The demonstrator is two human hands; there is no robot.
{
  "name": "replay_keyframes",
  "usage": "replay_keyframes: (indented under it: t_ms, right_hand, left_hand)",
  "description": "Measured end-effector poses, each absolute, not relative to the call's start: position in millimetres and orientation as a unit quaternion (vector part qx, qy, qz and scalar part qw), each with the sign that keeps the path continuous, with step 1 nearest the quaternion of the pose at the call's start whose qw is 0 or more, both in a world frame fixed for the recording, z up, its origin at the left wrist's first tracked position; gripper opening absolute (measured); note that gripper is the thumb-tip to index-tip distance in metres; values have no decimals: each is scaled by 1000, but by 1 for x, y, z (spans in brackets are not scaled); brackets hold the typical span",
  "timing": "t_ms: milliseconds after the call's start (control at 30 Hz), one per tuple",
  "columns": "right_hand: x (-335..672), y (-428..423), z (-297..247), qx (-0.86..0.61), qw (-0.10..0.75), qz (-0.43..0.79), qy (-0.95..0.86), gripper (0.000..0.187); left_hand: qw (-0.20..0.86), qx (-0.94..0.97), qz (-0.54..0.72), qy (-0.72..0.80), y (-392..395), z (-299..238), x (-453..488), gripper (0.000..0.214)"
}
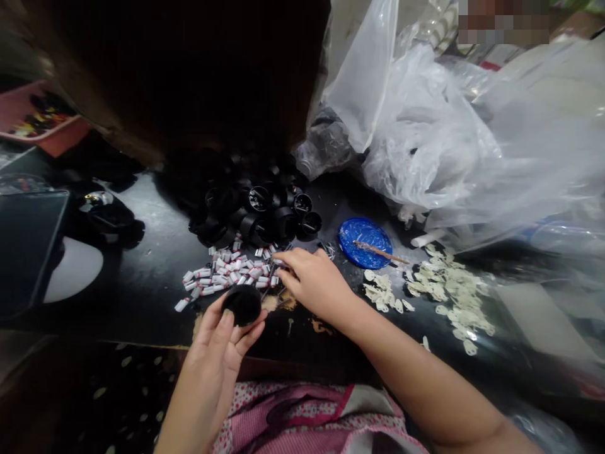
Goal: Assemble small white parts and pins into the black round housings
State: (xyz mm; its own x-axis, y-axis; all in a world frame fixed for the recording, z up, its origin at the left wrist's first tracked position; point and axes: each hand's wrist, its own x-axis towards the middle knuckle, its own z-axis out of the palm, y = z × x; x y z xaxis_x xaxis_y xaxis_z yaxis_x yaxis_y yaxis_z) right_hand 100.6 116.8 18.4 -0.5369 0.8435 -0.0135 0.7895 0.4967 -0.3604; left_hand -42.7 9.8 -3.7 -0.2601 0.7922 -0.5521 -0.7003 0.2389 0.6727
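Observation:
My left hand [229, 340] is wrapped round a black round plastic cup [242, 305], its dark opening tilted up toward me. My right hand [314, 280] reaches to the right edge of a pile of small white cylindrical parts [231, 272] with reddish ends. Its thumb and fingers are bent close together beside a thin dark piece; whether they grip it is too small to make out. Behind the pile stand many more black round cups [258, 227], several with metal bits inside. Small metal pieces [327, 251] lie just beyond my right hand.
A blue lid [362, 234] smeared with paste carries a wooden stick [380, 252]. Flat cream-coloured pieces [454, 290] are scattered at the right. Clear plastic bags [425, 132] bulge behind them. At the left are a dark flat panel [31, 246] and a pink bin [57, 132].

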Motion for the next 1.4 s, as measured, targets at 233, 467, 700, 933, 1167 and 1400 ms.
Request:
replay_keyframes:
  t_ms: [233, 467, 700, 933, 1167, 1400]
  right_hand:
    - [100, 124, 16, -481, 83, 183, -853, 13]
    - [122, 99, 28, -521, 232, 478, -669, 11]
    - [119, 71, 29, -477, 269, 665, -508, 17]
    - [127, 54, 27, -526, 250, 494, -646, 14]
    - [128, 55, 28, -497, 228, 488, -681, 7]
    - [125, 54, 26, -489, 213, 425, -732, 6]
  left_hand:
    - [595, 107, 607, 516, 3, 2, -42, 24]
    - [418, 391, 546, 611, -11, 9, -38, 27]
    - [650, 77, 605, 453, 14, 5, -24, 18]
    - [638, 66, 586, 496, 2, -6, -6, 23]
    - [636, 46, 586, 500, -8, -4, -9, 25]
    - [680, -62, 580, 444, -7, 4, -12, 28]
